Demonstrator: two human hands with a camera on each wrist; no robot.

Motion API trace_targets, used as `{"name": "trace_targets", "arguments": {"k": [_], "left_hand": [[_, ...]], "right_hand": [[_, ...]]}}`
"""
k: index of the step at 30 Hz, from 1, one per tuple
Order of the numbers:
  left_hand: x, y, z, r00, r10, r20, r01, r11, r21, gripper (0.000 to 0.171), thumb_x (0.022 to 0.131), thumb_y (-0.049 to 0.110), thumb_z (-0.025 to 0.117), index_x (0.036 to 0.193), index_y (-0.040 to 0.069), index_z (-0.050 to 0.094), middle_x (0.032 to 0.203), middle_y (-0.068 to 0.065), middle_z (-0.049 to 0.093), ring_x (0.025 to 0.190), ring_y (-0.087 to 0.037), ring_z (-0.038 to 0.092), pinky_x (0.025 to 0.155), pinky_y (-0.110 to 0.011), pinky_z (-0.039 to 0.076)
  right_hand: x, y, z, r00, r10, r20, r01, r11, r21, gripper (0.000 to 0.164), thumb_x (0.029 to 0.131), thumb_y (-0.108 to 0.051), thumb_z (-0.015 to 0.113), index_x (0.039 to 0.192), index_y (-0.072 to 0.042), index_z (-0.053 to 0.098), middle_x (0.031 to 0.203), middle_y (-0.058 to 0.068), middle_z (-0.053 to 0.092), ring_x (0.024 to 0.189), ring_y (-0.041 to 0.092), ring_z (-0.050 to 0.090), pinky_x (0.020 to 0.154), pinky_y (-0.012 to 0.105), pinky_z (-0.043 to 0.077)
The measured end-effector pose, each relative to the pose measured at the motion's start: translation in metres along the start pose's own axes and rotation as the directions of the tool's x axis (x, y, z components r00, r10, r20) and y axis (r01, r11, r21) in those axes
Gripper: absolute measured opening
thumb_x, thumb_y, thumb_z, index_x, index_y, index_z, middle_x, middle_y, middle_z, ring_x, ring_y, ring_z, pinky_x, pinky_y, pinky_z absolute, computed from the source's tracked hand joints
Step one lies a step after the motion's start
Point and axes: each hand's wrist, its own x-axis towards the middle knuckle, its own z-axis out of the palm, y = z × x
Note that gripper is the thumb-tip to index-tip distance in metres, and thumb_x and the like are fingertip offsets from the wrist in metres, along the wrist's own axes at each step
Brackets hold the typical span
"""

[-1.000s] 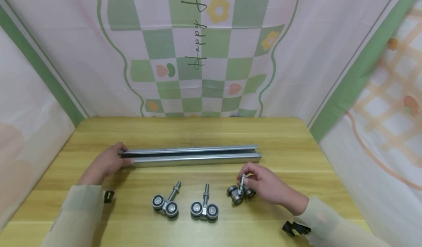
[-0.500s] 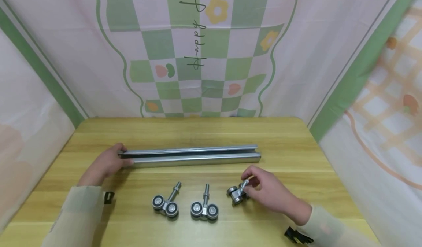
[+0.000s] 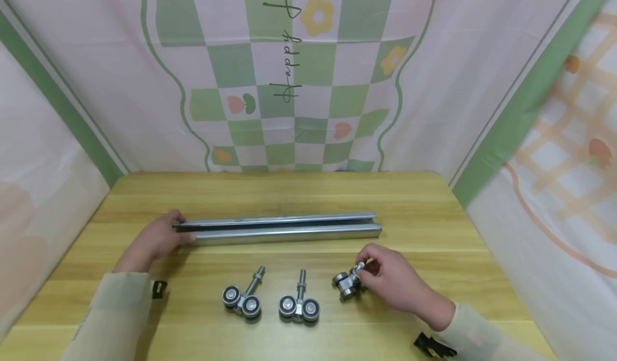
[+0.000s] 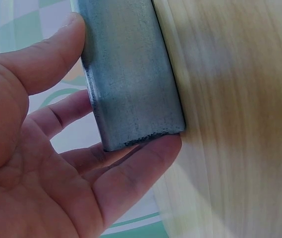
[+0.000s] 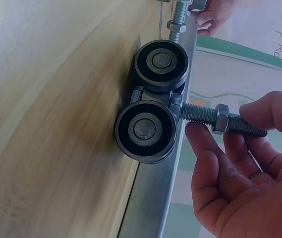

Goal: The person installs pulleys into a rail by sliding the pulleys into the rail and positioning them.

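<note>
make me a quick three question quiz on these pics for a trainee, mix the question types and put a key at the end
1. Multiple choice: which part of the wheeled roller does the right hand pinch?
a) a wheel
b) the threaded bolt
c) none of it

2. True or false: the left hand is at the middle of the metal rail.

3. Count: how many rollers are in neither of the hands?

Key:
1. b
2. False, it is at the rail's left end.
3. Two, the left one and the middle one.
</note>
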Motion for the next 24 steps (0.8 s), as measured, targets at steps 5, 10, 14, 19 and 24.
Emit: {"name": "trace_targets", "arguments": {"k": [5,10,14,19,24], "left_hand": [[0.0,0.0,0.0,1.0,-0.003,-0.001,0.003,1.0,0.0,0.067,0.089,0.037,0.074,0.133,-0.005,0.047,0.133,-0.037,0.05,0.117,-0.053,0.049,0.094,-0.066,0.041],[-0.001,0.0,0.0,1.0,0.001,-0.002,-0.001,1.0,0.0,0.064,0.09,0.036,0.073,0.133,-0.004,0.047,0.133,-0.037,0.05,0.117,-0.053,0.05,0.094,-0.066,0.041],[-0.001,0.002,0.0,1.0,-0.007,0.002,0.007,1.0,-0.002,0.065,0.091,0.035,0.073,0.134,-0.005,0.047,0.134,-0.037,0.049,0.118,-0.054,0.048,0.094,-0.067,0.04],[-0.001,0.002,0.0,1.0,-0.008,0.004,0.008,1.0,0.0,0.064,0.091,0.035,0.073,0.134,-0.005,0.046,0.135,-0.037,0.048,0.118,-0.054,0.048,0.095,-0.067,0.04],[-0.002,0.001,0.0,1.0,0.007,-0.002,-0.007,1.0,0.015,0.063,0.091,0.034,0.072,0.133,-0.005,0.047,0.133,-0.037,0.05,0.118,-0.054,0.049,0.094,-0.066,0.041]], "right_hand": [[0.0,0.002,0.0,1.0,0.006,-0.006,-0.006,1.0,-0.017,0.014,0.088,-0.008,0.071,0.096,-0.017,0.063,0.092,-0.008,0.063,0.081,0.01,0.063,0.071,0.026,0.056],[0.001,0.004,-0.002,1.0,-0.002,-0.02,0.002,1.0,-0.026,0.013,0.088,-0.009,0.071,0.095,-0.016,0.064,0.091,-0.008,0.064,0.08,0.01,0.063,0.069,0.026,0.056],[0.001,0.007,-0.005,0.999,-0.006,-0.033,0.005,1.0,-0.023,0.013,0.088,-0.008,0.073,0.095,-0.015,0.065,0.092,-0.006,0.065,0.081,0.011,0.064,0.069,0.025,0.056],[0.002,0.009,-0.009,0.999,0.017,-0.043,-0.018,1.0,-0.022,0.012,0.088,-0.009,0.073,0.095,-0.015,0.065,0.092,-0.006,0.066,0.081,0.011,0.065,0.069,0.025,0.056],[0.002,0.013,-0.014,0.998,0.034,-0.047,-0.035,0.999,-0.035,0.011,0.088,-0.009,0.072,0.095,-0.015,0.065,0.091,-0.006,0.066,0.08,0.01,0.064,0.069,0.027,0.056]]}}
